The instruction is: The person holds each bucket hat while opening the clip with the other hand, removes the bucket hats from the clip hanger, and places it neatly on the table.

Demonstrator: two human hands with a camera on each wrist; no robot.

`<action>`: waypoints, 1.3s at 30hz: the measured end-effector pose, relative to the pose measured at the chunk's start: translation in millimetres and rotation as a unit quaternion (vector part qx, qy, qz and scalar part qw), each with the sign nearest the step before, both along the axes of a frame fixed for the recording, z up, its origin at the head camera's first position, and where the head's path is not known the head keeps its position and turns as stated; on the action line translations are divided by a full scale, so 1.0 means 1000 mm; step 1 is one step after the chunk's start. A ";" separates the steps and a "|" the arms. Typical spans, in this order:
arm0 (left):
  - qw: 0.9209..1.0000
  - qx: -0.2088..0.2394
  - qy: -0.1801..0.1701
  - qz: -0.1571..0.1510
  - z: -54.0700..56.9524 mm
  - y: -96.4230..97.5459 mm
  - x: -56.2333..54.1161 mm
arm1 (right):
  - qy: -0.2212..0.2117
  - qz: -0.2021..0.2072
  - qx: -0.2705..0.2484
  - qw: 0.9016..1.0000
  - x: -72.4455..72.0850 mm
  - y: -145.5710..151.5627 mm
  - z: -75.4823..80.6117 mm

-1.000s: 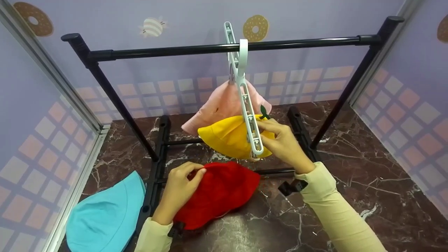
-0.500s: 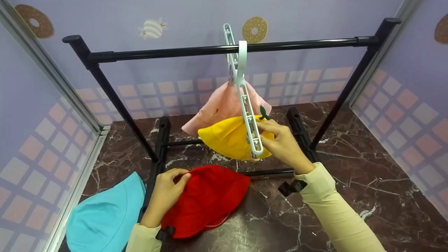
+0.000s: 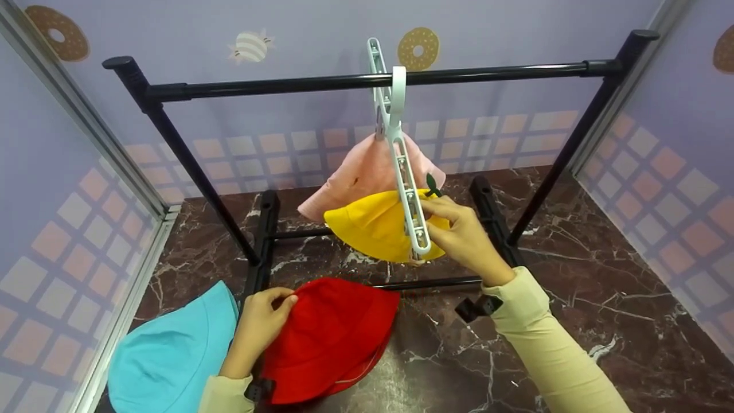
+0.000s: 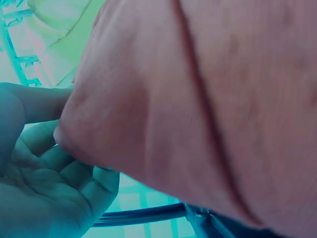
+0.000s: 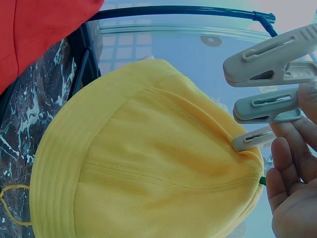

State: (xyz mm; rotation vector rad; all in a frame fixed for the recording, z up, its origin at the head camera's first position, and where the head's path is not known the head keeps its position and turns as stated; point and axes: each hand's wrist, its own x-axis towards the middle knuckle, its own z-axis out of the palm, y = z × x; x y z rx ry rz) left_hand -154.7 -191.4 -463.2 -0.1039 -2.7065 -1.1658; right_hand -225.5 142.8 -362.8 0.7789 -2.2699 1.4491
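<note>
My left hand (image 3: 255, 324) pinches the crown of a red bucket hat (image 3: 338, 344), held low in front of the rack; in the left wrist view the hat's fabric (image 4: 148, 99) fills most of the picture. Between thumb and fingers, my right hand (image 3: 463, 232) pinches a grey clothespin (image 5: 265, 105) on the white clip hanger (image 3: 397, 109). A neighbouring clothespin (image 5: 251, 139) bites the crown of a yellow hat (image 3: 367, 223), which has a green sprout on top. Another clothespin (image 5: 267, 62) sits above the pinched one, gripping nothing visible.
Behind the yellow hat a pink hat (image 3: 358, 166) hangs from the same hanger. The black rack's top bar (image 3: 275, 86) carries the hanger. A light blue hat (image 3: 172, 344) lies at lower left on the dark marbled surface (image 3: 573, 321). Patterned walls stand on three sides.
My left hand has drawn the red hat to the left and down, away from the hanger. The right hand stays at the hanger, almost still.
</note>
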 end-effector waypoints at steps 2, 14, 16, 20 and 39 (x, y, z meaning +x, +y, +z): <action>1.000 -0.006 -0.004 0.000 -0.001 -0.001 0.001 | 0.001 0.000 0.002 1.000 0.000 0.000 0.000; 0.998 -0.038 -0.048 0.002 -0.007 -0.005 0.001 | 0.001 0.003 0.005 1.000 0.001 0.000 0.002; 0.997 -0.043 -0.058 0.001 -0.009 -0.006 0.001 | -0.001 0.003 0.005 1.000 0.001 0.000 0.002; 0.996 -0.052 -0.071 -0.001 -0.012 -0.007 0.001 | -0.003 0.004 0.003 1.000 0.001 0.000 0.001; 0.991 -0.085 -0.099 -0.002 -0.022 -0.016 0.003 | -0.002 0.004 0.005 1.000 0.000 0.001 0.000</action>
